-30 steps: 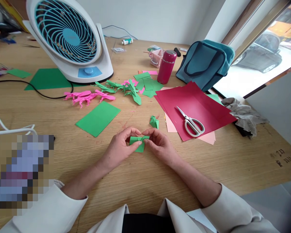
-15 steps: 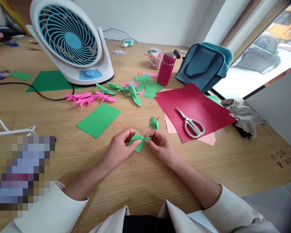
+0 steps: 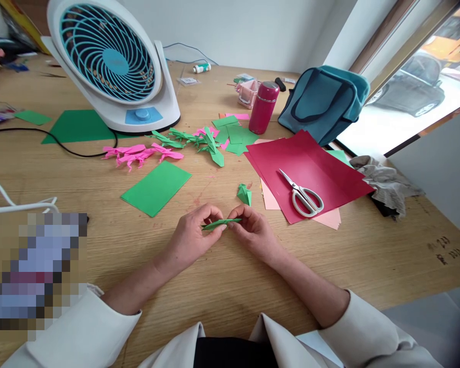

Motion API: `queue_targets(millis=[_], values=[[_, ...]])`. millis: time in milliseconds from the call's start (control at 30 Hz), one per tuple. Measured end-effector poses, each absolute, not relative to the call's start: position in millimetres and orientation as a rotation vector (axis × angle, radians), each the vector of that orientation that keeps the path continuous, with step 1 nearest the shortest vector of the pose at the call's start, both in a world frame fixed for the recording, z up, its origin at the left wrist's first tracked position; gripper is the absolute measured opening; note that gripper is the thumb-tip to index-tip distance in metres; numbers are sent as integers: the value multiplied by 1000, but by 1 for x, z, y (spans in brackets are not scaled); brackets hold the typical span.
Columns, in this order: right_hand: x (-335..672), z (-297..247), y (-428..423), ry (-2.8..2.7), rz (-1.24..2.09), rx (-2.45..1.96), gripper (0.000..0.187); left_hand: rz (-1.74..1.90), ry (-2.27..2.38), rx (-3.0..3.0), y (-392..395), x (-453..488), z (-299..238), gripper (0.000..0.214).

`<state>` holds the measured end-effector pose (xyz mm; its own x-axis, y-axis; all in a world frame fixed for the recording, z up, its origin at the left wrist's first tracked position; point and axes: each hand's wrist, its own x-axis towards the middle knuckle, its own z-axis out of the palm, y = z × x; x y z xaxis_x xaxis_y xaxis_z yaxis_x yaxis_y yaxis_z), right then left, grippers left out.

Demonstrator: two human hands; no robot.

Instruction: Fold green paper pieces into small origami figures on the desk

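Note:
Between my two hands is a small folded piece of green paper (image 3: 215, 224), seen nearly edge-on as a thin strip. My left hand (image 3: 193, 232) pinches its left part between thumb and fingers. At the right tip, my right hand (image 3: 255, 232) grips it the same way, the two thumbs close together. Just beyond my right hand lies another small folded green paper piece (image 3: 244, 194) on the table. A stack of green paper sheets (image 3: 156, 188) rests to the left, past my left hand.
White-handled scissors (image 3: 302, 194) lie on red paper sheets (image 3: 329, 171) at right. Farther back are pink folded figures (image 3: 132, 155), green folded figures (image 3: 212, 148), a red flask (image 3: 263, 108), a teal bag (image 3: 324, 105) and a white fan (image 3: 138, 102). A blurred-out patch covers the lower left.
The green paper between my hands has turned from showing its folded faces to nearly edge-on. Both hands stay in about the same place and keep hold of it.

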<state>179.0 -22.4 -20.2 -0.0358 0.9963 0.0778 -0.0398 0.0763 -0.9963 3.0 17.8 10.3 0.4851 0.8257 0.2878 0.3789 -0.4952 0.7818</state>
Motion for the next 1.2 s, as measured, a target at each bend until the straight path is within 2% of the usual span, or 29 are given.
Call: queue_targets(millis=[167,267,433,667,900,1200], values=[[180,-18,-26,-1354,1114,-1108,5,1016,852,2302,17,0,10,16],[182,-13,-26,-1454,1006,-1089,11,1052,764,2450,18,-3,9,22],[185,-5,-25,-1649,743,-1073,21,1026,704,2655,20,-6,8,21],[186,-4,-25,-1815,599,-1121,24,1017,682,2756,22,-7,4,18],[187,-5,-25,-1858,569,-1116,24,1008,721,2717,21,-5,4,18],[188,-7,-24,-1771,661,-1178,13,1008,942,2317,17,0,1,16]])
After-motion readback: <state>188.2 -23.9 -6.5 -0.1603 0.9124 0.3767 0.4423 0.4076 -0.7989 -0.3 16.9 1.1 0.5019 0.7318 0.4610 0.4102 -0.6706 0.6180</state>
